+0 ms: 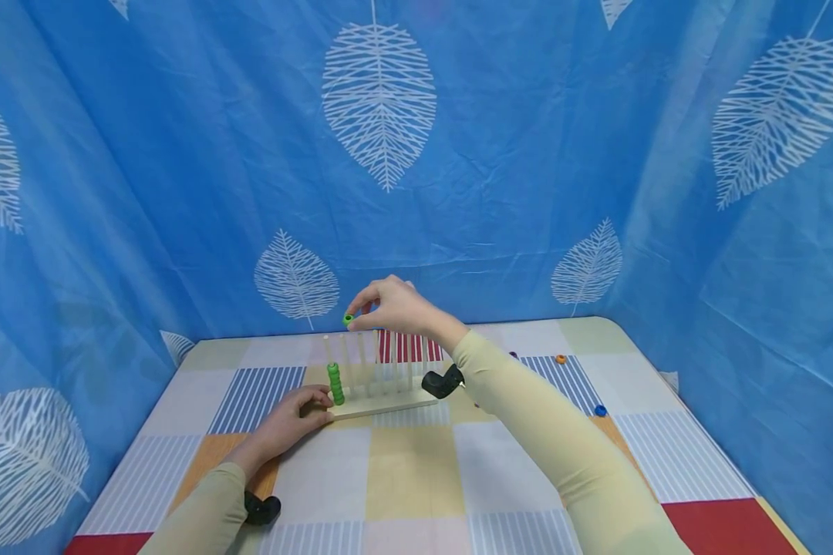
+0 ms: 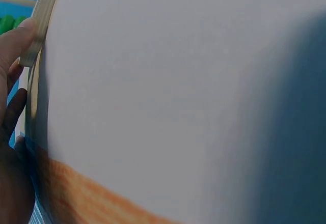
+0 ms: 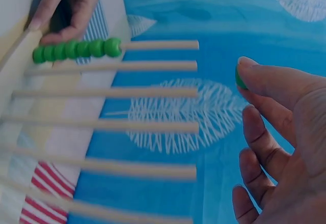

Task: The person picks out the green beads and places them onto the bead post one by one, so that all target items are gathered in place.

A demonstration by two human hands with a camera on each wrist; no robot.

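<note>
A pale wooden peg rack stands on the table, with a row of upright rods along its base. Several green beads are stacked on the leftmost rod, whose upper part is bare. My left hand grips the rack's left end, thumb against the front edge of the base. Above the rods, my right hand pinches one green bead between thumb and forefinger. In the right wrist view that bead is apart from the rod tips, mostly covered by the thumb; the other fingers are loosely bent.
On the table's right side lie an orange bead, a blue bead and a dark bead. A patchwork cloth covers the table. Blue curtains with white leaf prints hang behind it and at both sides.
</note>
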